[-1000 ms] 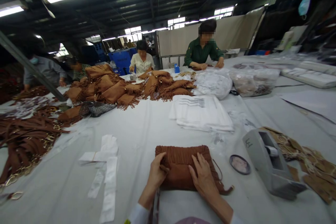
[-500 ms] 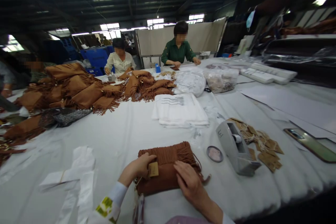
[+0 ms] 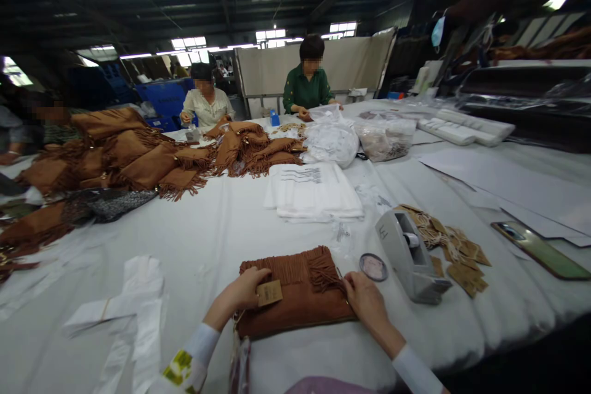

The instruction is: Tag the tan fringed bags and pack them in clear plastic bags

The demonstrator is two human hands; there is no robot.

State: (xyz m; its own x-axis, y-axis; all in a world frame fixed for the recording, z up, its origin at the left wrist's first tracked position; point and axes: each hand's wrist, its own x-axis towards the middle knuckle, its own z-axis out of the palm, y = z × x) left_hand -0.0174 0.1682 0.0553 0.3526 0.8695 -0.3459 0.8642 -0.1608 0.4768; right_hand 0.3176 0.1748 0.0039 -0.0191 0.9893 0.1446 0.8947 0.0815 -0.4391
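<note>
A brown fringed handbag [image 3: 295, 305] lies flat on the white-covered table in front of me, its fringe folded up over the far half. My left hand [image 3: 244, 290] is closed on the bag's left end, thumb across the top. Beside that thumb a kraft paper tag [image 3: 269, 293] rests on the bag. At the right end, my right hand [image 3: 367, 300] pinches the edge near the fringe tips. Whether its fingers hold the edge itself or a thin strap there is hard to see.
A grey tape dispenser [image 3: 410, 258] and a round dish [image 3: 373, 267] stand to the right, near several kraft tags [image 3: 466, 258] and a phone [image 3: 540, 249]. White plastic bags [image 3: 314, 191] lie ahead. Brown bags [image 3: 138, 154] are heaped at left. Two co-workers [image 3: 307, 83] sit opposite.
My right hand has moved from lying on the bag's front to its right edge, where the fingers now pinch. The fringe at the right has loosened, and the tag has turned slightly.
</note>
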